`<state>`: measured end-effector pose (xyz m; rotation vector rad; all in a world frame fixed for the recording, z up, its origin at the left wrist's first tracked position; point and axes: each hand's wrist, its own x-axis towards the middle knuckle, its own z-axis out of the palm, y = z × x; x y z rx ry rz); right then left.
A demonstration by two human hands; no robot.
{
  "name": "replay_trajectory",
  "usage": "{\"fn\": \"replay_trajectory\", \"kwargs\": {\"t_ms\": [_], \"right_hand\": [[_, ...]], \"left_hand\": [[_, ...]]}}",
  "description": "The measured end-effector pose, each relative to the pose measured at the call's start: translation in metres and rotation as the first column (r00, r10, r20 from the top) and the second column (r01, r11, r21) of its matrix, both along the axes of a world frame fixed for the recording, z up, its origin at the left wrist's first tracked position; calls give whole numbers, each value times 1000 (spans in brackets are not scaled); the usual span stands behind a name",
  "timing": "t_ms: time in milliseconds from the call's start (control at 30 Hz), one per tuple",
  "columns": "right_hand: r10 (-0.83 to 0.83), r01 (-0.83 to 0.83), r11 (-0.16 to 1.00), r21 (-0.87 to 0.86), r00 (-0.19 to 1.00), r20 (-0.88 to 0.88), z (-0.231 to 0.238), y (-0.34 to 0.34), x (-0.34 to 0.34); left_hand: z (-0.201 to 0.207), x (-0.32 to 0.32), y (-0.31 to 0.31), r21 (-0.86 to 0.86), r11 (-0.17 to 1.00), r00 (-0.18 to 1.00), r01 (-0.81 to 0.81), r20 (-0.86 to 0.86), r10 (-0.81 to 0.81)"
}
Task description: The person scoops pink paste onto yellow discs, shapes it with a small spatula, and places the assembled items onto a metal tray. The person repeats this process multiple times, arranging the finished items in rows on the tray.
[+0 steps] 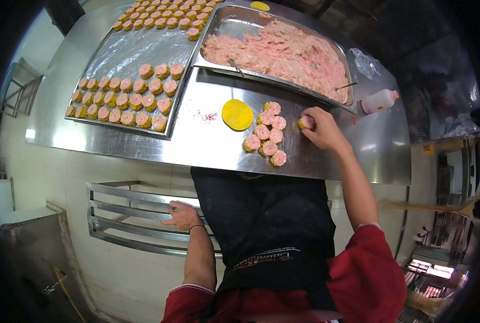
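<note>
From my remote post I see the small dumpling with a yellow wrapper and flat pink top [304,122] just above or on the bare metal of the shiny stainless-steel counter [194,148]; I cannot tell whether its base touches. My bare right hand [324,129] has it, the grip closed lightly around its side between thumb and fingers. Just left of it stands a loose cluster of similar pink-topped dumplings [269,134], most of them touching, near the counter's front edge. Beside that cluster lies a flat, round yellow wrapper, or a stack of them [238,114], with a scatter of tiny red specks [207,116] farther left. Behind the cluster I have a deep rectangular steel pan [233,29] spread with pale pink minced filling [283,51]. To its right are a whitish plastic bottle with a pink lower part [380,101], lying tilted, and a crumpled clear plastic bag [365,63]. On the left, a broad rectangular metal tray [135,54] carries rows of finished dumplings at its near and far ends, its middle bare. Below the counter, my left hand [185,216] is at a silvery barred metal rack [124,192], fingers partly bent; I cannot tell whether that grip holds a bar.
</note>
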<state>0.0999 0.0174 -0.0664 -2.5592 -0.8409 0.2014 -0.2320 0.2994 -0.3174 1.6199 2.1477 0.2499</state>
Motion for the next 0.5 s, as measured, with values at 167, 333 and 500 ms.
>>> {"fn": "replay_trajectory", "kwargs": {"t_ms": [167, 333, 500], "right_hand": [[-256, 253, 966, -49, 963, -86, 0, -37, -15], [-72, 76, 996, -36, 992, 102, 19, -30, -13], [66, -63, 997, 48, 995, -69, 46, 21, 1]], "left_hand": [[1, 0, 0, -1, 1000, 999, 9, -33, -9], [7, 2, 0, 1, 1000, 1000, -7, -14, 7], [4, 0, 1, -7, 1000, 1000, -3, -22, 3]]}}
